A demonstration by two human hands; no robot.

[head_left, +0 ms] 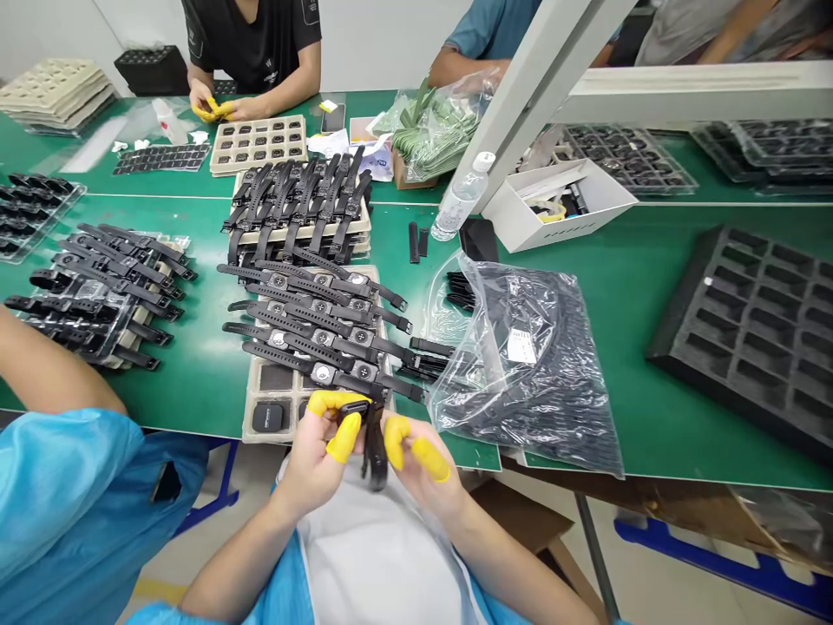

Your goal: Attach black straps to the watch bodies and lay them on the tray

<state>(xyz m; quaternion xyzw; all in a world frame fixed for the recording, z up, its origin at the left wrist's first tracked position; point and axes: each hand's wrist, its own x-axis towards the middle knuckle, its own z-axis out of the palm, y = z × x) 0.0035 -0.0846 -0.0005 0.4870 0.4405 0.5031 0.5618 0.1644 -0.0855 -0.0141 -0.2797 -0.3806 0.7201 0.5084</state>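
Observation:
Yellow finger cots cover the thumb and forefinger of each of my hands. My left hand [324,456] pinches a black smartwatch [355,408] by its case, in front of the tray's near edge. A black strap [375,447] hangs down from the watch between my hands. Close beside the strap is my right hand [423,460], its fingers bent and apart, with nothing visible between them. Just beyond, several black-strapped watches [318,334] lie in slanting rows across a beige tray [257,408]. A black square piece [270,417] sits in one of its near compartments.
Right of the tray lies a clear bag of black straps [540,365]. Behind it stand a plastic bottle [463,195] and a white box [556,204]. A black foam tray [748,330] is far right. Co-workers sit opposite and at my left, near another watch stack [104,295].

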